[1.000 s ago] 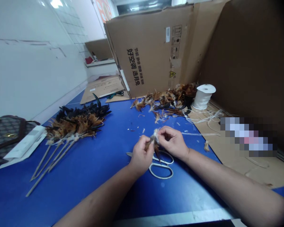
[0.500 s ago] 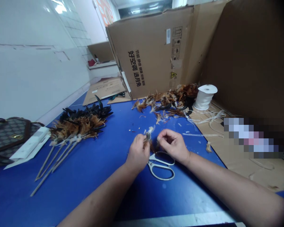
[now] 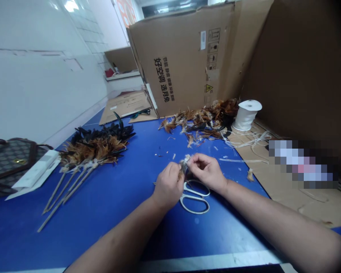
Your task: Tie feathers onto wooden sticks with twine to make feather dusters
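Scissors (image 3: 195,197), feathers (image 3: 197,118) on blue table (image 3: 116,201)

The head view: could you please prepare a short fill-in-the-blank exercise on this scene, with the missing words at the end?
1. The left hand holds a small bunch of ____.
2. A pair of ____ lies on the blue table, handles showing beside that hand.
3. In the picture, the white spool stands to the ____ of the loose pile.
4. The patterned bag is cut off by the picture's ____ edge.

Missing words: feathers; scissors; right; left.
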`<state>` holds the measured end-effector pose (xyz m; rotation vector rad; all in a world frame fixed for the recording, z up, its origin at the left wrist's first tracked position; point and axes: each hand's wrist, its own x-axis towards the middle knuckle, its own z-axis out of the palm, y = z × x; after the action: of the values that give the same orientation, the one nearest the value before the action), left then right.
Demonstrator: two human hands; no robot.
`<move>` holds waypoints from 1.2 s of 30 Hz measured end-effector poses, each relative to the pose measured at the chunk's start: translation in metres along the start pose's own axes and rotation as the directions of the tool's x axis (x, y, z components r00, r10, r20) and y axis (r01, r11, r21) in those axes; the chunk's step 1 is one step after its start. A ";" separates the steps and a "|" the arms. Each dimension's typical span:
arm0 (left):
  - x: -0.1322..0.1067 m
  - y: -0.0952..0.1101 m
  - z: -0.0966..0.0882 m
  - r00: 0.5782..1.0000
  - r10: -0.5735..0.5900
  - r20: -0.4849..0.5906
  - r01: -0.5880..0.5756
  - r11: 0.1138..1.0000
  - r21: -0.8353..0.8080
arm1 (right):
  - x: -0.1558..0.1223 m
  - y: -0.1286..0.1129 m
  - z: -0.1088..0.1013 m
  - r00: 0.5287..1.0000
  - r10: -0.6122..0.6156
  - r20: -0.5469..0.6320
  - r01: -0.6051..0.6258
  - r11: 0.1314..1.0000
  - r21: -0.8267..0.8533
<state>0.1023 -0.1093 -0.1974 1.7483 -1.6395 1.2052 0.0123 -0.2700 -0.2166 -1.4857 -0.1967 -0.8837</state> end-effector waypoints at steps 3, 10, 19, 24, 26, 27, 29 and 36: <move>0.001 0.000 -0.002 0.999 0.030 0.029 -0.033 0.995 0.095 | -0.001 -0.005 -0.001 0.998 -0.060 -0.028 0.059 0.997 -0.040; 0.002 -0.002 -0.003 1.000 0.030 0.001 -0.030 0.998 0.060 | -0.001 -0.009 -0.007 0.997 -0.026 -0.073 0.021 0.997 -0.069; -0.001 0.003 0.000 0.996 0.090 -0.013 -0.090 0.996 -0.029 | 0.003 -0.001 0.001 0.998 0.054 0.016 -0.055 0.997 0.057; 0.005 0.014 -0.008 0.996 -0.050 -0.079 0.035 0.981 -0.190 | 0.004 0.005 0.003 1.000 0.013 0.002 -0.013 0.998 0.058; 0.007 0.017 -0.010 0.991 -0.107 -0.076 0.083 0.960 -0.267 | 0.003 0.006 0.003 1.000 -0.011 0.000 0.011 0.999 0.036; 0.006 0.018 -0.010 0.988 -0.141 -0.057 0.118 0.947 -0.300 | 0.002 0.006 0.003 1.000 -0.024 0.007 0.023 0.999 0.024; 0.004 0.018 -0.008 0.970 -0.242 0.013 0.229 0.901 -0.369 | 0.000 0.005 0.004 0.998 -0.039 0.040 0.039 0.999 0.005; 0.003 0.018 0.000 0.796 -0.521 0.308 0.588 0.544 -0.599 | -0.002 0.002 0.003 0.998 -0.023 0.064 0.024 1.000 -0.010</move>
<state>0.0847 -0.1143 -0.1988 1.6269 -1.1631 0.1650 0.0132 -0.2673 -0.2187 -1.5251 -0.2569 -0.8579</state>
